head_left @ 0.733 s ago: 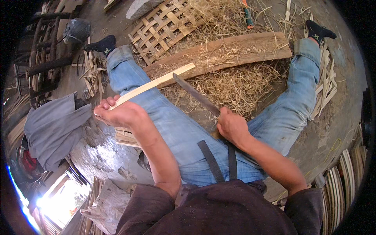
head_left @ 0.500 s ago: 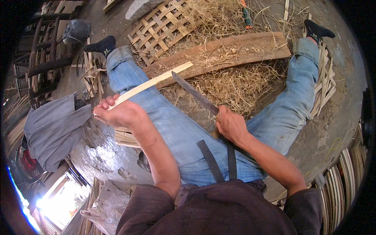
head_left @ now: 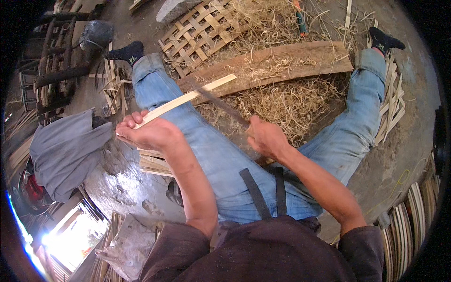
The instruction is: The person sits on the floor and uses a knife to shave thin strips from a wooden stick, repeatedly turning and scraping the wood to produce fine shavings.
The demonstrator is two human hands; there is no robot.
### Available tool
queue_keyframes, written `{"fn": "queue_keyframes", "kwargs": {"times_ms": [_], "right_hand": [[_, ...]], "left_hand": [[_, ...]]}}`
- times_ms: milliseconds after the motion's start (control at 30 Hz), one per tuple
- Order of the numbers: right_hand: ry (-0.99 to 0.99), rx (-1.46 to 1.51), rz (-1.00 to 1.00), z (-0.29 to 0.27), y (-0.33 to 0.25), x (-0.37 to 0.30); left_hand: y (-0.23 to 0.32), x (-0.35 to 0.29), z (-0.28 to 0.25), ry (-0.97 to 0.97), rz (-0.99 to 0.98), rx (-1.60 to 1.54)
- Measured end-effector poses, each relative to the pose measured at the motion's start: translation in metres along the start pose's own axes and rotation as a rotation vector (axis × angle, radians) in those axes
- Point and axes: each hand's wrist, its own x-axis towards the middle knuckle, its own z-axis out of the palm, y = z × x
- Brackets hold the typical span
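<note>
My left hand (head_left: 148, 131) is closed round one end of a pale, flat bamboo strip (head_left: 188, 96). The strip slants up and to the right over my left shin, its far end above a wooden plank (head_left: 300, 58). In a fist, my right hand (head_left: 268, 136) grips the handle of a knife (head_left: 223, 105). Its dark blade, blurred by motion, points up and to the left, and its tip reaches the strip's middle. Whether the edge touches the strip I cannot tell. The handle is mostly hidden in my fingers.
Curly shavings (head_left: 300, 108) heap round the plank between my legs. Beyond it lies a woven bamboo lattice (head_left: 202, 35). Cut strips (head_left: 152, 162) are stacked by my left thigh; more strips (head_left: 392, 103) lie outside my right leg. A grey cloth (head_left: 68, 152) hangs at the left.
The knife and my right hand have moved up and left, bringing the blade to the strip. My left hand and the strip keep nearly the same place.
</note>
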Motion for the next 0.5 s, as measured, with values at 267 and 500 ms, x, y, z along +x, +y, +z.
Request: {"fn": "queue_keyframes", "kwargs": {"times_ms": [267, 500], "right_hand": [[0.305, 0.532, 0.0, -0.016, -0.038, -0.012], [-0.031, -0.042, 0.088, -0.007, -0.025, -0.003]], "left_hand": [[0.002, -0.014, 0.007, -0.09, 0.071, -0.032], [0.002, -0.022, -0.001, -0.188, 0.124, -0.078]]}}
